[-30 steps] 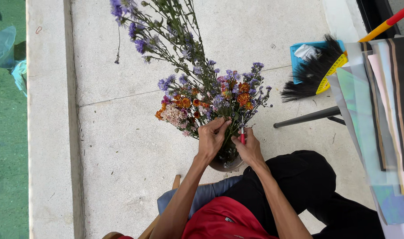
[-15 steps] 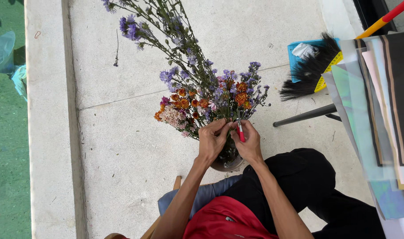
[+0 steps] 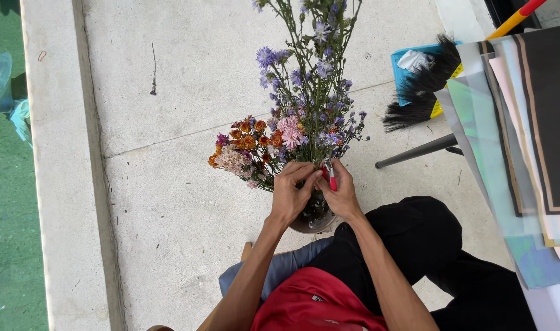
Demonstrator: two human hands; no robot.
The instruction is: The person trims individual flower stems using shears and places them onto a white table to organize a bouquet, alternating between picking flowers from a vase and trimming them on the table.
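Since the earlier frame the tall purple asters (image 3: pixel 304 73) have swung toward twelve o'clock, while the left hand (image 3: pixel 290 193) pinches stems and the right hand (image 3: pixel 340 193) grips red-handled snips (image 3: pixel 331 176) above the vase (image 3: pixel 314 222) on the concrete floor (image 3: pixel 188 92).

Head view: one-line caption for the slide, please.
Seated person's left hand and right hand, holding a red-handled tool, meet at a bunch of flowers in a pot.
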